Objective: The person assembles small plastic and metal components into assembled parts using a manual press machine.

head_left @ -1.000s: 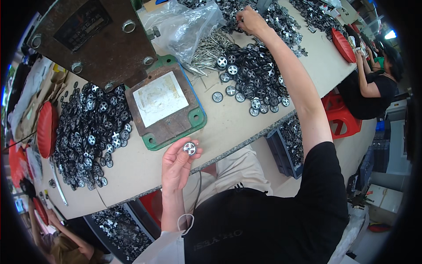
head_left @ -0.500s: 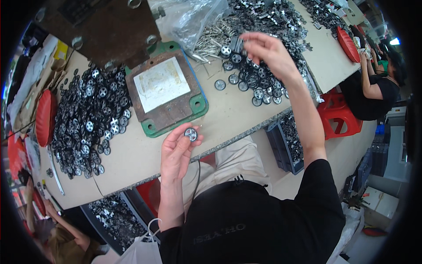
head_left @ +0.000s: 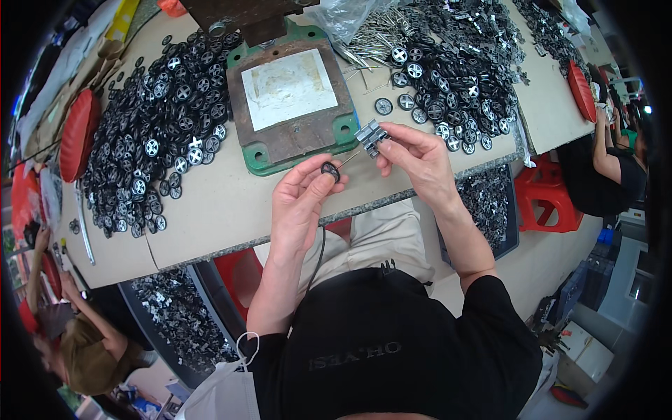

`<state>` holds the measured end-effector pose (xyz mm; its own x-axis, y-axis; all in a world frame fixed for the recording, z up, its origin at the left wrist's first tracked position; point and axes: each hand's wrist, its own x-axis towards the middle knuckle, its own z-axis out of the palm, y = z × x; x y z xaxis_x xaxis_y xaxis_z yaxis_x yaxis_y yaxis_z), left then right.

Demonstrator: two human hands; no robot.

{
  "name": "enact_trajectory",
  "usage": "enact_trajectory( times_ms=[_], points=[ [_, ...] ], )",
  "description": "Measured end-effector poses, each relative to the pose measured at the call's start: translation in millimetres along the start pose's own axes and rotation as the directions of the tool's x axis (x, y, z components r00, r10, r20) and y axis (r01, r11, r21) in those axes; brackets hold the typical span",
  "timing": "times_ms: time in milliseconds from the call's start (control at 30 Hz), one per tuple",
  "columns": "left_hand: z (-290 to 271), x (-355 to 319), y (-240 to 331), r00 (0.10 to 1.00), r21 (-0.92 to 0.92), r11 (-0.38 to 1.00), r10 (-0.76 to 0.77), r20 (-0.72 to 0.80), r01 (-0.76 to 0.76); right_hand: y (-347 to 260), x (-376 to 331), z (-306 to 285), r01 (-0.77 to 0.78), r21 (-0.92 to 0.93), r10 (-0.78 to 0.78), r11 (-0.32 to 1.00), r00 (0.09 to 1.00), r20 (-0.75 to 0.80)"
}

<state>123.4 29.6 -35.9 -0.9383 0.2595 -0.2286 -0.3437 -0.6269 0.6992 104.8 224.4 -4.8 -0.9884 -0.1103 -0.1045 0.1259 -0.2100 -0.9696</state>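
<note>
Between the thumb and fingers of my left hand (head_left: 297,206) is a small black toy wheel (head_left: 330,170) with spokes. A thin metal axle (head_left: 348,159) sticks out of it toward the right. My right hand (head_left: 423,166) pinches a grey, block-shaped plastic part (head_left: 369,138), perhaps a small toy chassis. The axle's far end comes up close to the part's lower left side; I cannot tell whether it is inside. Both hands are raised over the table's front edge, just in front of the green-based press (head_left: 262,168).
A white pad (head_left: 290,87) lies on the press's brown plate. Heaps of wheels stand left (head_left: 175,105) and right (head_left: 455,105), with loose axles (head_left: 378,42) and grey parts (head_left: 483,35) behind. Bins of parts (head_left: 514,210) and a red stool (head_left: 546,196) are below. Other people sit at both sides.
My right hand has come from the right-hand heap back toward my left hand, bringing the grey part. The wheel in my left hand has turned, so its axle now points right. The view has shifted.
</note>
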Motion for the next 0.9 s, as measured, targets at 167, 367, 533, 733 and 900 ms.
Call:
enact_trajectory(
  times_ms=[167,367,533,733,900],
  points=[
    [1.4,-1.4,-0.8,1.000,0.029,1.000,0.006,-0.017,-0.006,0.8,-1.7,1.9,0.031,-0.036,-0.031,0.999,1.000,-0.001],
    [4.2,-1.8,-0.9,0.999,0.075,0.997,0.038,-0.029,-0.036,-0.6,-3.6,2.5,0.074,-0.057,-0.073,0.996,0.997,0.028],
    [4.5,-1.0,-5.1,0.994,0.103,0.992,0.084,-0.077,-0.076,0.6,-5.6,6.7,0.213,-0.194,-0.218,0.957,0.976,-0.002],
    [7.1,-2.9,-6.8,0.990,0.123,0.986,0.119,-0.070,-0.110,3.0,-5.4,6.4,0.260,-0.475,-0.298,0.841,0.955,-0.005],
    [8.0,-2.5,-12.8,0.985,0.124,0.980,0.165,-0.049,-0.158,9.0,-7.9,18.2,0.087,-0.163,-0.080,0.983,0.996,0.049]
  ],
)
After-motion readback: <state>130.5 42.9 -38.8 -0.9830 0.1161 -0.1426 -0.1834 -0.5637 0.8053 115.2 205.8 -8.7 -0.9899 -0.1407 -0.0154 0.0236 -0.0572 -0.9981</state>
